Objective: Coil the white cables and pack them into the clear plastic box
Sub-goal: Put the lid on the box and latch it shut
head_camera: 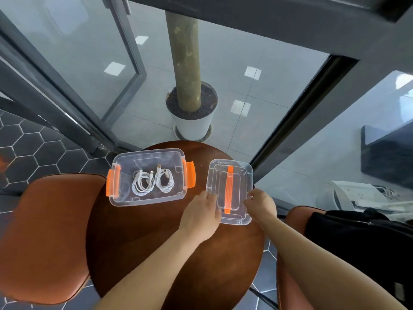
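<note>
**Both Hands on the Lid, Cables Lying in the Box**

We are holding the clear lid (243,175) from both sides. The fingers (211,199) of our left hand (201,212) are curling together over the lid's left edge, close to its near corner, with the back of the hand facing up. The fingers (250,197) of our right hand (261,204) are bending and pinching the lid's right edge at about the same height. Between the two hands, the lid's orange handle (229,189) is running lengthwise, away from us. We cannot tell whether the lid is resting on the surface (156,242) or being held just above it.

Both of our forearms are reaching in from the lower edge of the view, the left one angling up from the lower left and the right one coming in from the lower right, so the wrists are drawing close together at the lid.

The clear plastic box (129,162) is sitting open on the round brown surface, just to the left of the lid. The white cables (136,185) are lying inside it as two coils side by side on the bottom, with their plugs pointing away from us. Orange latches (190,174) are standing out at the box's two short ends.
</note>
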Available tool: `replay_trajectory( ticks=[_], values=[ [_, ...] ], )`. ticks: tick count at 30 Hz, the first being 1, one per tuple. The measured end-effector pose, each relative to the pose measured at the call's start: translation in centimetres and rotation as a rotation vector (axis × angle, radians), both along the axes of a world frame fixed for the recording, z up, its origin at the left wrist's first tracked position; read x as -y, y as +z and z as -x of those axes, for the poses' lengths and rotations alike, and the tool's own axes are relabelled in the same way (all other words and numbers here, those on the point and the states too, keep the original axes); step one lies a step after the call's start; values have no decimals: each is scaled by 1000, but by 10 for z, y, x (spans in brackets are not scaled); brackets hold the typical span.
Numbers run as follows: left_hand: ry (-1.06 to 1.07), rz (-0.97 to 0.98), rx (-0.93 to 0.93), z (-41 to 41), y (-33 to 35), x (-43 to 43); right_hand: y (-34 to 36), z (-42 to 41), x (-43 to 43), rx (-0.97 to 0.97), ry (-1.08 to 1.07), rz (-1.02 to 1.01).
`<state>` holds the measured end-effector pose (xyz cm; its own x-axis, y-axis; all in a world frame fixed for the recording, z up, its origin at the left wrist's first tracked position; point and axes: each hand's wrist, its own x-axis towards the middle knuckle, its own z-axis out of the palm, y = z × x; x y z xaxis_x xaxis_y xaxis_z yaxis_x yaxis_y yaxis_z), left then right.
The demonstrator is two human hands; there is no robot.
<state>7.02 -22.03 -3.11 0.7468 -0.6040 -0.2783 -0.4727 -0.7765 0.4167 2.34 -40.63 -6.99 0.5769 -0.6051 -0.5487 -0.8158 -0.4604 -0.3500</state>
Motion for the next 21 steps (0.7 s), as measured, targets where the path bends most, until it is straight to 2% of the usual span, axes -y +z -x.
replay_trajectory(
  ticks=[10, 21],
  values=[
    [231, -177, -198, -17, -68, 27, -43, 0, 11, -77, 8, -3],
    [391, -107, -354, -31, -82, 32, -49, -4, 15, -65, -112, -83]
  ],
)
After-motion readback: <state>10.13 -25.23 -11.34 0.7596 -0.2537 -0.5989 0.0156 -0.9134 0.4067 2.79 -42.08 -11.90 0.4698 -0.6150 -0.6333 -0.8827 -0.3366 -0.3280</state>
